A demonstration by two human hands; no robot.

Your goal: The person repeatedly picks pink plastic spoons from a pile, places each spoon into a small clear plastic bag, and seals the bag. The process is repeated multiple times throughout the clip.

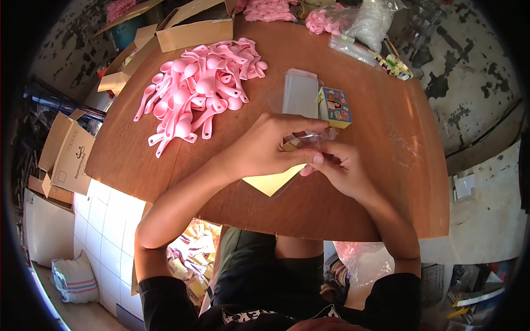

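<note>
My left hand (279, 144) and my right hand (343, 168) meet over the near middle of the table. Both are closed, thumbs and fingers pinching a clear plastic sleeve (310, 140). A pale yellow card (271, 183) shows below my left hand, its lower corner toward me; the hand covers the rest. Whether the card lies inside the sleeve I cannot tell. Just beyond my fingers lies a stack of clear plastic sleeves (301, 91). Beside it sits a stack of small printed cards (335, 106), blue on top with yellow sides.
Pink plastic spoons (201, 83) are heaped on the left of the brown table (386, 182). An open cardboard box (195, 36) stands at the back left, and plastic bags (375, 25) lie at the back right. Below the left table edge, a box holds many printed cards (193, 254).
</note>
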